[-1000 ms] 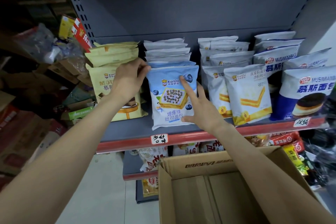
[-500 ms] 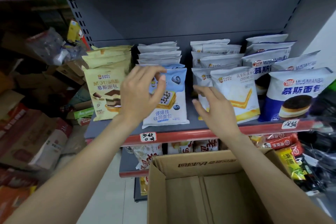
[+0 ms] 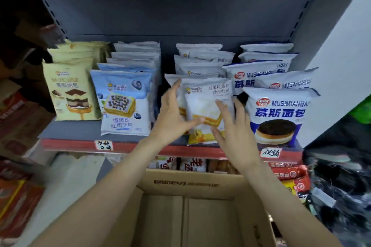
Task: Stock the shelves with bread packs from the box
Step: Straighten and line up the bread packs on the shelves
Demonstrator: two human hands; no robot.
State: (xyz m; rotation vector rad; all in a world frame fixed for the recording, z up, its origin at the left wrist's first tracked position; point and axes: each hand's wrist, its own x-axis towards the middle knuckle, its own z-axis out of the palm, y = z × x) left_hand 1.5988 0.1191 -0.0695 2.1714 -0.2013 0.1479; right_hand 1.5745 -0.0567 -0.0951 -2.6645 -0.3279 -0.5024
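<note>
On the grey shelf [image 3: 76, 128] stand four rows of bread packs. The front white and yellow toast pack [image 3: 208, 104] of the third row is between my hands. My left hand [image 3: 172, 120] grips its left edge, thumb across the front and fingers along the side. My right hand [image 3: 232, 128] touches its right side with straight, spread fingers. To the left stand the blue blueberry toast packs [image 3: 124, 102] and yellow mousse packs [image 3: 70, 94]. To the right are the white and blue mousse packs [image 3: 281, 114]. The cardboard box [image 3: 180, 183] is open below my arms, showing only its bare bottom.
A red shelf edge [image 3: 66, 144] with handwritten tags runs along the front. Red snack packs [image 3: 289, 172] fill the lower shelf. Cartons [image 3: 16, 118] are stacked at the left. Dark plastic bags [image 3: 341, 176] crowd the right. Another shelf hangs overhead.
Both hands have left the blue blueberry pack and moved right to the white and yellow toast pack. The view has shifted right and closer.
</note>
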